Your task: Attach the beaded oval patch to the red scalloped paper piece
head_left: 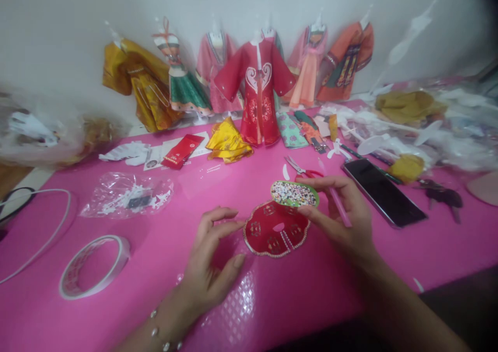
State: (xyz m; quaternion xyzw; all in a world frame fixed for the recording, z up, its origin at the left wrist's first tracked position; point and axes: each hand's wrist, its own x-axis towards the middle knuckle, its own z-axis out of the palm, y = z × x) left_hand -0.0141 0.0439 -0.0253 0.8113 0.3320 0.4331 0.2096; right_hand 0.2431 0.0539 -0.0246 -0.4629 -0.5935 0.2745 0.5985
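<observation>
A red scalloped doll collar [257, 240] with a beaded edge, gold motifs and a keyhole slit lies flat on the pink table. At its left rim, my left hand [213, 261] rests with fingers apart; the index fingertip reaches the edge. My right hand [344, 212] pinches a small oval green tray [316, 198] filled with mixed beads, held above the collar's far right part. A pink pen-like stick [339, 207] is also tucked in the fingers of that hand. Just beyond the tray lie red-handled scissors [301, 170], partly hidden.
Dressed doll forms, one in a red robe [259, 93], stand along the wall. A phone [383, 191] and keys [441, 196] lie right, near plastic-wrapped pieces [459, 116]. To the left are a tape roll [95, 266], a bag of white parts [128, 196] and a cable [64, 222].
</observation>
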